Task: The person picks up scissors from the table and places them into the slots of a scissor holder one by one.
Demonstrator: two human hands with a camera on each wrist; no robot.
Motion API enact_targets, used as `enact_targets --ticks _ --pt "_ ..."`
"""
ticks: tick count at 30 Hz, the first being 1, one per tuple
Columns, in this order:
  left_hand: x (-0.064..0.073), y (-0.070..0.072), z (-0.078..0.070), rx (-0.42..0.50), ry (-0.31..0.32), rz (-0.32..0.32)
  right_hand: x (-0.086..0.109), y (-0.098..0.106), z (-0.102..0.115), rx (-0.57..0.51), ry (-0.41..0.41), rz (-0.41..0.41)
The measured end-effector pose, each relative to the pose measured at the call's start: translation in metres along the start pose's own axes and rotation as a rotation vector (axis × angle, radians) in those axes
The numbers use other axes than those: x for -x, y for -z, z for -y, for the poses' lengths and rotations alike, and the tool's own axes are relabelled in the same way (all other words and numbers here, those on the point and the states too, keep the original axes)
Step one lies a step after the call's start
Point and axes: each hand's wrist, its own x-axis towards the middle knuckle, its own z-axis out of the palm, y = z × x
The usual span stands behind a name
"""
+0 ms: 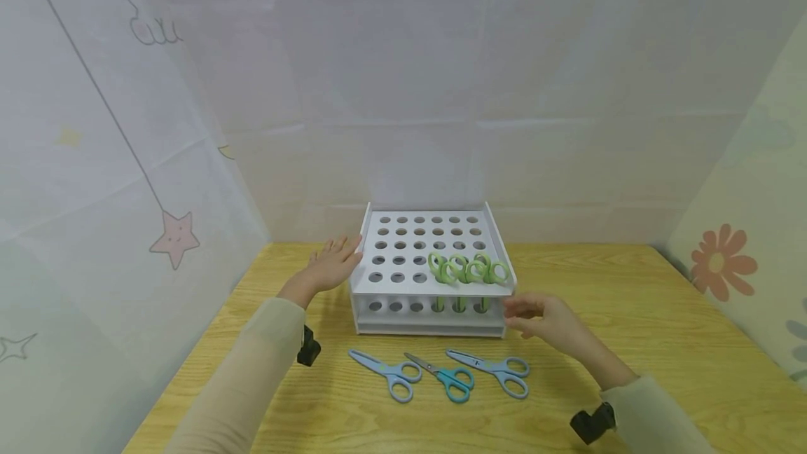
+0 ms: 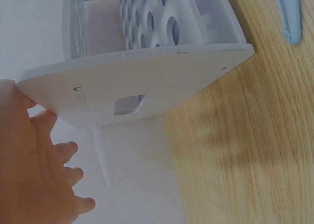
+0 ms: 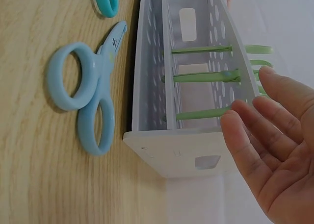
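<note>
A white two-tier rack [image 1: 406, 289] with rows of round holes stands on the table. Three green scissors [image 3: 203, 78] hang in its front row at the right, handles up, blades pointing down through the holes. My left hand [image 1: 335, 266] touches the rack's left side near the top edge, fingers extended. Beside the rack's front right corner is my right hand [image 1: 548, 322], its fingers loosely bent with nothing between them. In front of the rack lie light blue scissors [image 1: 382, 368], teal scissors [image 1: 446, 374] and a second light blue pair [image 3: 102, 72].
The wooden table [image 1: 586, 286] extends to both sides of the rack. A pale cloth backdrop [image 1: 416, 90] hangs behind it, with printed cloth walls at left and right. Square cutouts show in the rack's side panels.
</note>
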Motion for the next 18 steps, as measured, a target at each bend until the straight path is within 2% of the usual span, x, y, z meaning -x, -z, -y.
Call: enact_targets --ticks 18 --pt "-0.001 -0.001 0.001 0.003 0.004 0.004 0.004 -0.007 -0.019 0.014 -0.044 0.037"
